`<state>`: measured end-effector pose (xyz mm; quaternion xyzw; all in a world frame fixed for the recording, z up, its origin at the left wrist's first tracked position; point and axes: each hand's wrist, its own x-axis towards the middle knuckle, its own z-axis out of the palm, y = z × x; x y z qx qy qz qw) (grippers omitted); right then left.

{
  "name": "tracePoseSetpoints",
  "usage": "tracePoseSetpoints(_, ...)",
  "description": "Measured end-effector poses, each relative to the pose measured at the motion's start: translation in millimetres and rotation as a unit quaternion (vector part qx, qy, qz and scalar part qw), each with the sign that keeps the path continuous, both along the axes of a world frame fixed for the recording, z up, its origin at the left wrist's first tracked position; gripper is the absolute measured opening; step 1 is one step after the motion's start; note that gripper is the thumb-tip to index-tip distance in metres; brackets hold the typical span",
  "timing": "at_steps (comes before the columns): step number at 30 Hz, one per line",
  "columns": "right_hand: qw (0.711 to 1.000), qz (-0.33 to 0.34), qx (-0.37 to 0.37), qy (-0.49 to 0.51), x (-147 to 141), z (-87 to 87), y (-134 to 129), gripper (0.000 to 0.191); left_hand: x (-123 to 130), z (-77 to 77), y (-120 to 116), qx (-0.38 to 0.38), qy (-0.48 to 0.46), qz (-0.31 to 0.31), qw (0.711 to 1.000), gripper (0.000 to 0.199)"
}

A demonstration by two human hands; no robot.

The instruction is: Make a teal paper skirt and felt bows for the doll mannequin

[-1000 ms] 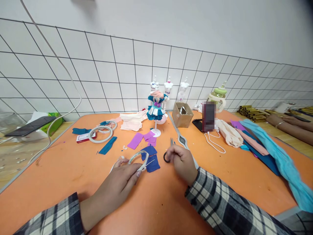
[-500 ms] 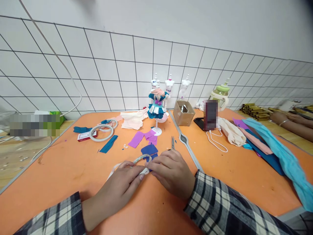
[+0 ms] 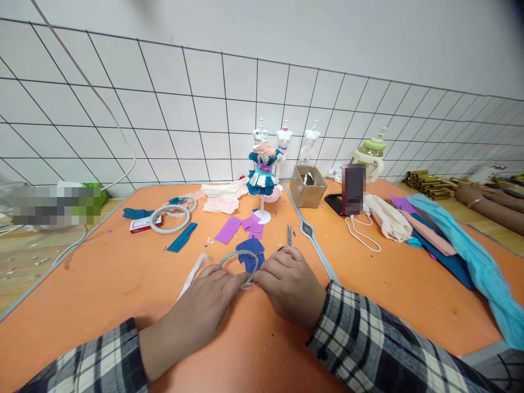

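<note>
"While I log remotely, where is the tape ring (image 3: 241, 252)?"

"Nearer me than the dress form (image 3: 262, 179). My left hand (image 3: 200, 303), fingers nearly closed, pinches its near rim."

"Right hand (image 3: 289, 281)?"

"Fingers curled, tips by that rim; hold: I cannot tell. Scissors (image 3: 289, 236) protrude past its knuckles, to the dress form's right, nearer me."
</note>
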<state>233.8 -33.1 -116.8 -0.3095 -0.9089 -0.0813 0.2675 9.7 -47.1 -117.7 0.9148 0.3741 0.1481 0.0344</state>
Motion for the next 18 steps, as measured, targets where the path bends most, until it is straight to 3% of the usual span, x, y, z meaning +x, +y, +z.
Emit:
tracePoseSetpoints(3, 0.993, -0.010, -0.120, 0.013, -6.6, -1.7, -2.8, 0.008, 4.4, 4.0, -4.1, -0.010, 0.037, 0.022, 0.999, 0.023)
tracePoseSetpoints(5, 0.973, 0.003, -0.223, 0.060, -9.5, -1.8, -3.3, 0.009, 5.8, 5.2, -5.8, -0.002, 0.040, 0.024, 0.999, 0.027)
tracePoseSetpoints(10, 0.868, 0.113, -0.433, 0.214, -5.8, 1.7, 3.2, 0.008, 2.9, 0.6, -5.3, 0.022, -0.037, -0.029, 0.999, 0.027)
tracePoseSetpoints(18, 0.730, 0.194, -0.579, 0.305, -3.4, -2.6, 6.0, 0.038, 3.0, 3.7, -6.0, 0.087, -0.104, -0.071, 0.988, 0.025)
